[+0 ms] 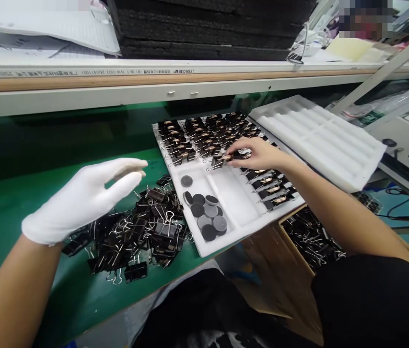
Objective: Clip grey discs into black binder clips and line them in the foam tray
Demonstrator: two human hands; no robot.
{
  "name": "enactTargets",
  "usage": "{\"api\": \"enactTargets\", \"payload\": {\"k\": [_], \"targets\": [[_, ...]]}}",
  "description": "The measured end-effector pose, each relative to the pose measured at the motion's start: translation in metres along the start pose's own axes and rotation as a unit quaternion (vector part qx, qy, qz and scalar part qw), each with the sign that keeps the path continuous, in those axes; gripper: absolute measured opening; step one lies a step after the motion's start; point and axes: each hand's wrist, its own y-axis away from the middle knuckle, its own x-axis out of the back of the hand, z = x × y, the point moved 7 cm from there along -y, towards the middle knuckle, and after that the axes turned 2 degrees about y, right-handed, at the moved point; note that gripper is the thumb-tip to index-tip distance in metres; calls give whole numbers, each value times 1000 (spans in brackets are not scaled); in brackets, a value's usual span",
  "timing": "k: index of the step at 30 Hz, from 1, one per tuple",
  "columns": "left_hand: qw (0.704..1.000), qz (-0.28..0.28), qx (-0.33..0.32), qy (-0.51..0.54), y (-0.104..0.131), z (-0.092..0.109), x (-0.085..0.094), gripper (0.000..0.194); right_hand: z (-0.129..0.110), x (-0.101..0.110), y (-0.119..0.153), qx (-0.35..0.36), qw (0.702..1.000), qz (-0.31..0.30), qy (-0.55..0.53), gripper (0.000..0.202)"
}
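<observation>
My right hand, bare, pinches a black binder clip at the near end of a row in the white foam tray. Several binder clips stand in rows there, with pale or coppery pieces between their jaws. Loose dark grey discs lie in the tray's near left compartment. My left hand, in a white glove, hovers above a heap of binder clips left of the tray. Its fingers are stretched forward, the thumb slightly apart from them, and nothing shows between them.
A second white foam piece lies at the tray's right back. A cardboard box of binder clips stands below the tray's right side. Across the back runs a shelf edge, bearing black foam blocks and papers.
</observation>
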Motion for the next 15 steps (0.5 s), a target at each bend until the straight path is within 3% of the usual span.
{"api": "enactTargets", "payload": {"k": [6, 15], "targets": [[1000, -8, -4, -1, 0, 0, 0, 51, 37, -31, 2, -30, 995, -15, 93, 44], [1000, -23, -16, -5, 1, 0, -3, 48, 37, -39, -1, -4, 990, 9, 138, 45]]}}
